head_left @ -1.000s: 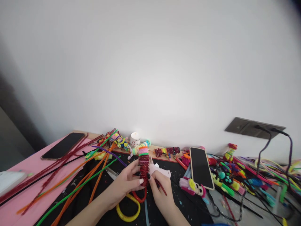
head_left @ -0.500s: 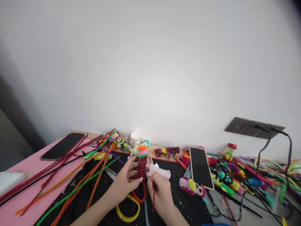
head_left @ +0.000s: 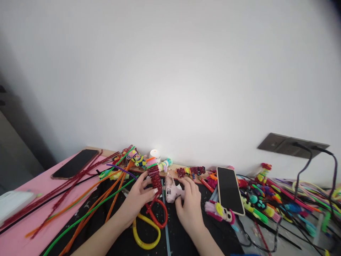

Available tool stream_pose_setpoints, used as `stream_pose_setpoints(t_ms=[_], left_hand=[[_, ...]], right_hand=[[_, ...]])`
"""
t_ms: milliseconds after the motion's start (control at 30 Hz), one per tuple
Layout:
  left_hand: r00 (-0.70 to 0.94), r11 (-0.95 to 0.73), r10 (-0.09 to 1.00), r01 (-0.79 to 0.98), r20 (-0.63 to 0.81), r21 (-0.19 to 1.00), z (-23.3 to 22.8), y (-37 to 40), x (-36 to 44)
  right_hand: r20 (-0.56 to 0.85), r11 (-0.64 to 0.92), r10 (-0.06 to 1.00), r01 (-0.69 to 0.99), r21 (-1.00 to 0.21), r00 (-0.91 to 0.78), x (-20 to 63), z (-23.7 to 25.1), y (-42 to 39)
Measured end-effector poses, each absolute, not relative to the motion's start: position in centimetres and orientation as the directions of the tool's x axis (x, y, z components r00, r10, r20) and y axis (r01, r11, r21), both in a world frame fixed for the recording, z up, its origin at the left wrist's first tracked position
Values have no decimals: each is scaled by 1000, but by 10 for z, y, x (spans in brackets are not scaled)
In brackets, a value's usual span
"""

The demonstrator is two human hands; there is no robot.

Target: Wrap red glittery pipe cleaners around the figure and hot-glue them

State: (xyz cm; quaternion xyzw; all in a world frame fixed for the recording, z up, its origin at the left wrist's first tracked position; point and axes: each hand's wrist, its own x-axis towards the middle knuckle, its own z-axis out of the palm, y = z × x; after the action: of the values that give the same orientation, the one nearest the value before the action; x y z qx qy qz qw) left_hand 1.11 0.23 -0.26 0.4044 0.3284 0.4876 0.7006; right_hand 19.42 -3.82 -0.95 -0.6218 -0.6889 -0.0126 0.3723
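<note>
My left hand (head_left: 137, 202) holds a pipe-cleaner figure (head_left: 155, 179) upright and slightly tilted. Its body is wound in dark red, with green, pink and orange bands at the top. A white hot glue gun (head_left: 172, 192) lies on the black mat, nozzle toward the wall. Over its handle my right hand (head_left: 189, 206) is curled, thumb on the near side and fingers on the far side, hiding most of the grip. Just below the figure lie scissors with a red handle loop (head_left: 164, 217) and a yellow one (head_left: 146, 245).
Loose pipe cleaners (head_left: 90, 213) spread across the pink sheet (head_left: 32, 185) at left, where a dark phone (head_left: 76, 163) lies. Another phone (head_left: 230, 192) lies at right beside a small pipe-cleaner doll (head_left: 220, 212). A paper cup (head_left: 155, 155) stands by the wall. Cords hang from the wall socket (head_left: 282, 144).
My right hand has let go of the dark red strand at the figure's base and moved onto the glue gun's handle. The figure in my left hand has shifted left and tilted.
</note>
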Motion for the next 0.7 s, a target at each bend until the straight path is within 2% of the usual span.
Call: stream_pose_setpoints(t_ms=[100, 233, 333, 433, 533, 700], left_hand=[[300, 240, 948, -455, -106, 858, 2, 2, 10], [306, 254, 945, -471, -114, 845, 2, 2, 9], [300, 246, 948, -485, -105, 839, 2, 2, 8], [280, 231, 955, -492, -99, 839, 1, 3, 7], [247, 214, 964, -491, -100, 845, -2, 5, 6], [202, 197, 974, -507, -107, 839, -5, 8, 5]], right_hand=[[429, 71, 896, 921, -382, 109, 199, -14, -33], [389, 35, 916, 948, -316, 96, 201, -20, -31], [414, 35, 903, 943, -332, 112, 203, -22, -30], [451, 89, 884, 904, -417, 121, 208, -20, -28], [495, 225, 863, 804, -550, 98, 211, -17, -27], [442, 355, 897, 579, -734, 11, 206, -15, -30]])
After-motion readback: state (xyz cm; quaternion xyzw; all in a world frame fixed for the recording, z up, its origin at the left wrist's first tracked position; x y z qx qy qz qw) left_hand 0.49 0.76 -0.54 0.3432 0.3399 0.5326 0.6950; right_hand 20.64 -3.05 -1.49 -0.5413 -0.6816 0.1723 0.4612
